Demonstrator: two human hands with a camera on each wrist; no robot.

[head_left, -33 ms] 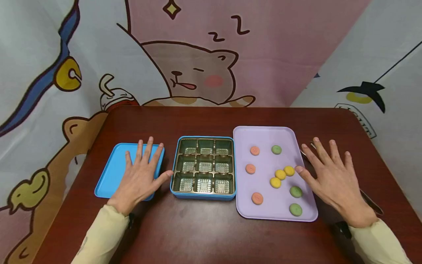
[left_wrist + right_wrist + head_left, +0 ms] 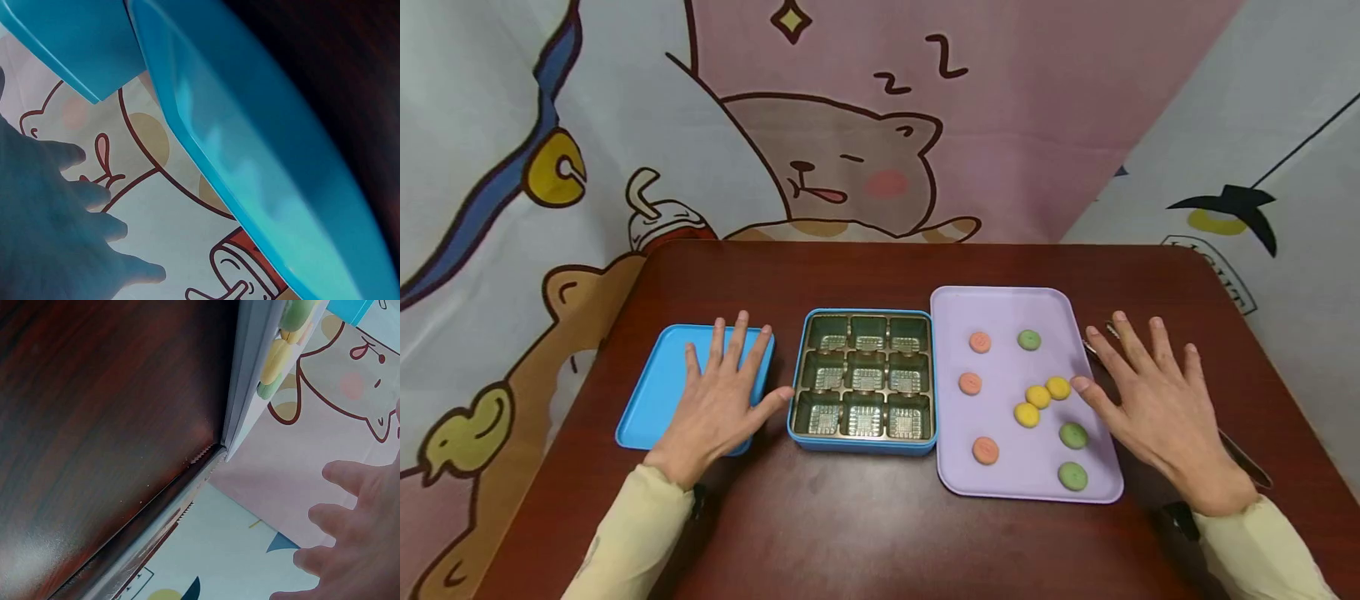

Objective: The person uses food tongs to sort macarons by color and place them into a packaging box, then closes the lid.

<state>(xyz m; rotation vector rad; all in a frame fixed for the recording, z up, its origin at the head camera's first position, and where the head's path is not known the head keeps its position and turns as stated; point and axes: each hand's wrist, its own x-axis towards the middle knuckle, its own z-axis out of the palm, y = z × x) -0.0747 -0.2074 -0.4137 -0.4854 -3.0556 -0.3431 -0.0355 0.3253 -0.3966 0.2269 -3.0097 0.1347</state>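
Note:
My left hand (image 2: 721,398) lies flat, fingers spread, on a blue lid (image 2: 651,396) at the table's left; the left wrist view shows that lid (image 2: 250,162) from below. A blue box (image 2: 863,447) with nine gold compartments, all bare, sits in the middle. Right of it a lilac tray (image 2: 1000,312) carries small round sweets: pink ones (image 2: 970,383), green ones (image 2: 1072,435) and yellow ones (image 2: 1037,397). My right hand (image 2: 1153,404) rests flat on the table beside the tray, its thumb at the tray's right edge near a yellow sweet. It holds nothing.
Metal tongs (image 2: 1247,462) lie on the dark wooden table (image 2: 850,533) under my right hand; their serrated tip (image 2: 194,465) shows beside the tray edge (image 2: 247,381). A cartoon-printed cloth (image 2: 850,125) hangs behind the table.

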